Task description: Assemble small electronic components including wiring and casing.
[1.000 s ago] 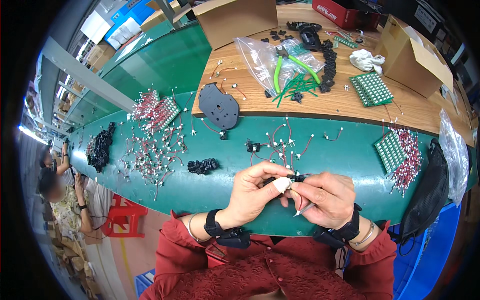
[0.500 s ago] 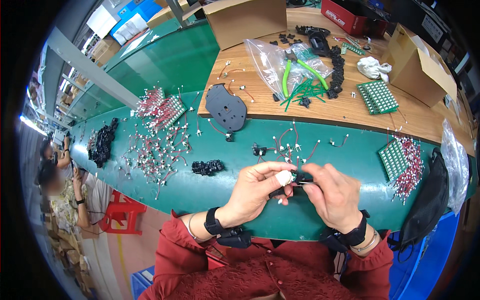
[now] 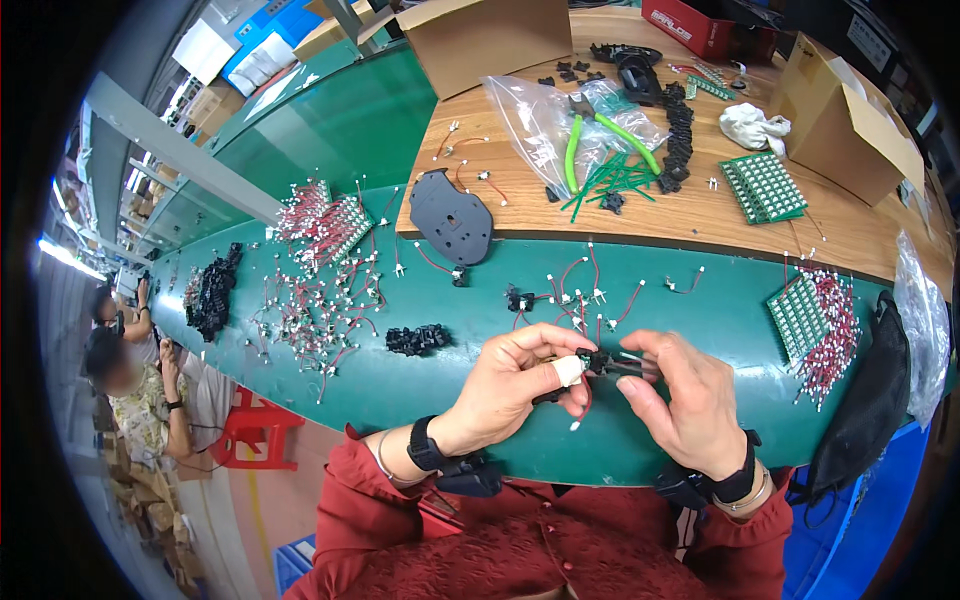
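My left hand (image 3: 515,380), with a white wrap on its thumb, pinches a small black plastic part (image 3: 598,360). A short red wire with a white connector (image 3: 575,426) hangs below its fingers. My right hand (image 3: 685,400) is close by on the right, its thumb and index finger spaced apart around a thin, silver-and-dark tool (image 3: 632,366). The tool's kind is hard to make out, and its far end lies against or beside the black part. Just beyond my hands, several red-wired small boards (image 3: 580,298) lie on the green table (image 3: 470,430).
To the left are a pile of wired boards (image 3: 320,290) and black parts (image 3: 418,340). A grey plate (image 3: 452,215) and green-handled cutters (image 3: 572,155) lie farther off. Board panels (image 3: 798,318) and a black pouch (image 3: 860,400) sit right. Two people work at far left.
My right hand has moved slightly right, its thumb and index finger opening wider. More of the black part and the tool now shows. The red wire's connector hangs lower.
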{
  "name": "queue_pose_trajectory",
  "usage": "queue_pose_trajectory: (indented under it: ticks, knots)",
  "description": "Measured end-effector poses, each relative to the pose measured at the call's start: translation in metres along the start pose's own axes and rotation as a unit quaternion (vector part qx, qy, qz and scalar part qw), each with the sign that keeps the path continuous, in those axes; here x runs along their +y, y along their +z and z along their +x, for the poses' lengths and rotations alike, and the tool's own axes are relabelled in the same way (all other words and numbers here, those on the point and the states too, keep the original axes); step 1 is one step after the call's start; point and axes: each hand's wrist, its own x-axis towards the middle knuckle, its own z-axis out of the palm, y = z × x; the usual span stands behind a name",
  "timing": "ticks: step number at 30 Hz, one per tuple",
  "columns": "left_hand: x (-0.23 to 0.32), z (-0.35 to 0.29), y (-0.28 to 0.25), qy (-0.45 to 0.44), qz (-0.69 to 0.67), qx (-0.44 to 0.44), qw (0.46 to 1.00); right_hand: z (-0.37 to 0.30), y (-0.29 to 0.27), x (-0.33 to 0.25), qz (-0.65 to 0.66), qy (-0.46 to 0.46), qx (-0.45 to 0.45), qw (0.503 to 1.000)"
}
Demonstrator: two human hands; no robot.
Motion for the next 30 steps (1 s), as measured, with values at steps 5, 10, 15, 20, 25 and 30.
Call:
queue_pose_trajectory:
  ticks: [5,10,15,20,25,30]
  knots:
    - [-0.001,-0.006,-0.002,-0.018,0.032,0.037,0.999,-0.005,0.006,0.003,-0.049,-0.066,-0.017,0.996]
    - [-0.002,-0.002,-0.001,-0.022,0.018,0.023,0.999,-0.004,0.008,0.005,-0.106,-0.129,0.05,0.985]
    - [-0.003,-0.003,0.002,-0.006,0.054,0.025,0.998,-0.002,0.011,0.012,-0.112,-0.149,0.062,0.981]
    - [-0.004,-0.004,0.001,0.039,0.143,0.029,0.989,-0.002,0.011,0.009,-0.126,-0.154,0.063,0.978]
    - [-0.003,-0.003,0.004,0.034,0.145,0.036,0.988,-0.004,0.008,0.009,-0.106,-0.144,0.084,0.98]
    - [-0.005,-0.005,0.005,0.069,0.191,0.069,0.977,-0.005,0.01,0.012,-0.084,-0.144,0.093,0.981]
